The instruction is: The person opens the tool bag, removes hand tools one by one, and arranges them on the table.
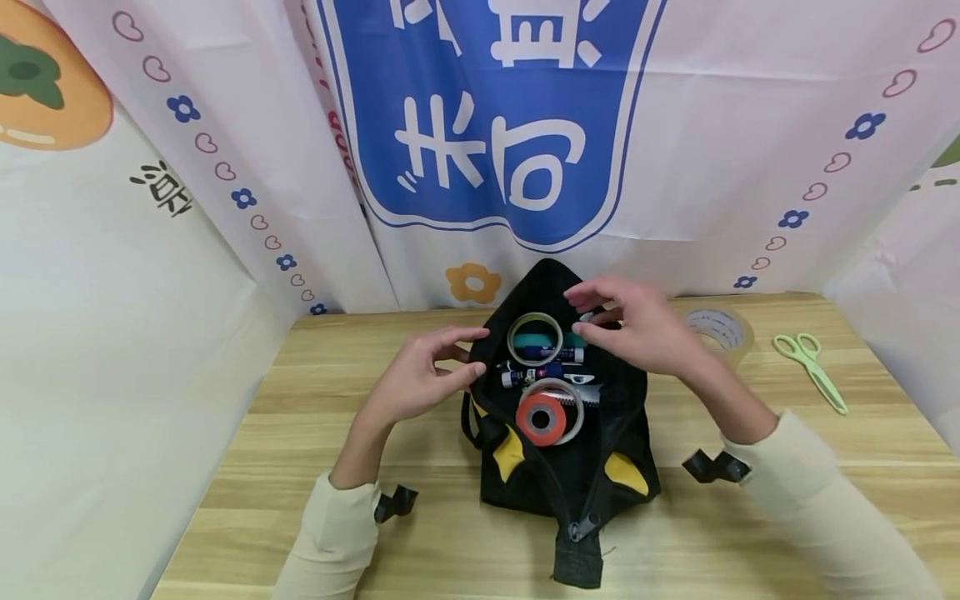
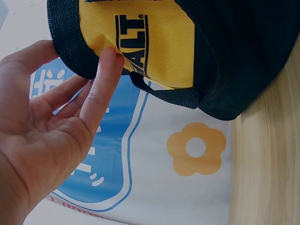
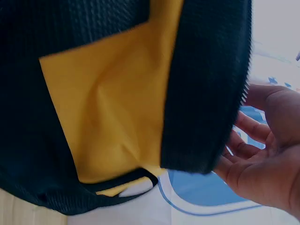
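A black and yellow zippered tool bag [image 1: 562, 487] stands unzipped on the table. Inside lie a red tape roll [image 1: 542, 419], a ring of clear tape [image 1: 536, 315] with another ring under the red roll, and several dark-blue glue sticks or markers [image 1: 536, 375]. At the bag's left rim, my left hand [image 1: 423, 375] has its fingers fairly straight; a fingertip touches the yellow side panel [image 2: 164, 47] in the left wrist view. My right hand [image 1: 637, 329] is over the right rim, fingers loosely bent, no held object visible. The rim partly hides its fingertips in the right wrist view.
Right of the bag, a wide roll of tan packing tape [image 1: 742, 337] lies near the back edge of the wooden table [image 1: 420, 533]. Light-green scissors [image 1: 813, 371] lie farther right. A printed white curtain [image 1: 712, 167] hangs behind the table.
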The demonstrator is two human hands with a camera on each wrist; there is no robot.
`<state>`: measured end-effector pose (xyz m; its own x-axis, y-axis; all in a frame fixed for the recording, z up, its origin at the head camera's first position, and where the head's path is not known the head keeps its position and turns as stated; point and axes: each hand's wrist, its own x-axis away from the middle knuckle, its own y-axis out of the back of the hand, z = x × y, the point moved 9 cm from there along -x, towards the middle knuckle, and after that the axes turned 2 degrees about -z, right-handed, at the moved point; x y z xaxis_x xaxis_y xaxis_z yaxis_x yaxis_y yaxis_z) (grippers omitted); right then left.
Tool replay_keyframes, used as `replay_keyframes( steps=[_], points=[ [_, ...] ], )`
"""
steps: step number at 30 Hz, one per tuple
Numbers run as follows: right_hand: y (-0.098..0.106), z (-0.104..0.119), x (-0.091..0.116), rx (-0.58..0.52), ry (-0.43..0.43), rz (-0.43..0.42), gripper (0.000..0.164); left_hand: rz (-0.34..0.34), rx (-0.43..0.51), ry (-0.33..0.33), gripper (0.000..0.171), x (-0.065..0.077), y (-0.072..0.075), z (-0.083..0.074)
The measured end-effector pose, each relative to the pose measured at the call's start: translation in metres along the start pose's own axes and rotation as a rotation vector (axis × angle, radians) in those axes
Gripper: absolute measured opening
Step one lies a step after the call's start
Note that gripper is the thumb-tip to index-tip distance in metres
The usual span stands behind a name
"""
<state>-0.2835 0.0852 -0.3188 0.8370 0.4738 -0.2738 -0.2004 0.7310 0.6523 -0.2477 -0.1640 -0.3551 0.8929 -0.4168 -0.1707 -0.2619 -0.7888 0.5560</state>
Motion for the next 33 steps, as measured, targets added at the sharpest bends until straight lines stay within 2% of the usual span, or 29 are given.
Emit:
replay_keyframes(
  steps=[8,15,25,33],
  points=[
    [-0.029,0.0,-0.009,0.024,-0.002,0.084,0.042,-0.004,-0.016,-0.007,0.046,0.0,0.0,0.0],
    [-0.05,-0.008,-0.011,0.022,-0.014,0.154,0.037,-0.006,-0.031,-0.01,0.045,-0.001,0.0,0.0],
    [-0.068,-0.019,-0.011,0.008,-0.024,0.232,0.036,-0.003,-0.015,-0.01,0.045,0.0,0.0,-0.002],
    [-0.083,-0.032,-0.006,0.058,-0.031,0.28,0.035,-0.001,-0.019,-0.005,0.045,0.001,0.002,-0.001]
  ],
)
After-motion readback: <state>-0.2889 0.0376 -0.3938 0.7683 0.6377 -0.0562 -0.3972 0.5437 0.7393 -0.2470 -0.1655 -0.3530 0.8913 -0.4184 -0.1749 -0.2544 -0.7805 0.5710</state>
